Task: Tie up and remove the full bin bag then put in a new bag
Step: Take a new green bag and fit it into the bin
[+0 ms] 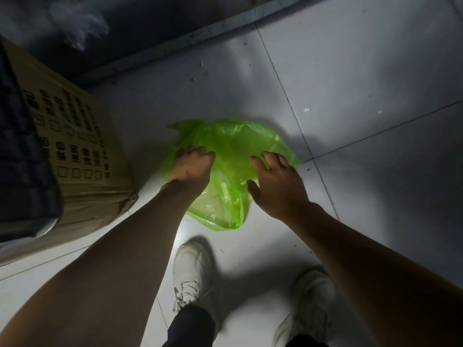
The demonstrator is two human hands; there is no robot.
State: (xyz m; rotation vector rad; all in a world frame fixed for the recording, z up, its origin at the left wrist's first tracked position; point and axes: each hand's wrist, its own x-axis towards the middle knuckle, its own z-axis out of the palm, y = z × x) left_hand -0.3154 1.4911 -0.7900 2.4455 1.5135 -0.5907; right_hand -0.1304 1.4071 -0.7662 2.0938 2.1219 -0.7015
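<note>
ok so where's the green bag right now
In the head view the green bag lies on the tiled floor at centre, under both hands, just right of the cardboard box and ahead of the white shoes.

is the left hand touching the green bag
Touching. The head view shows the left hand with fingers curled into the green bag, no gap visible.

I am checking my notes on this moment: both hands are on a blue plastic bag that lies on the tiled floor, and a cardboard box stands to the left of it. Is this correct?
Not quite: the bag is green, not blue, as the head view shows. The rest holds: the left hand and the right hand are both on it, it lies on the tiled floor, and a cardboard box stands to its left.
</note>
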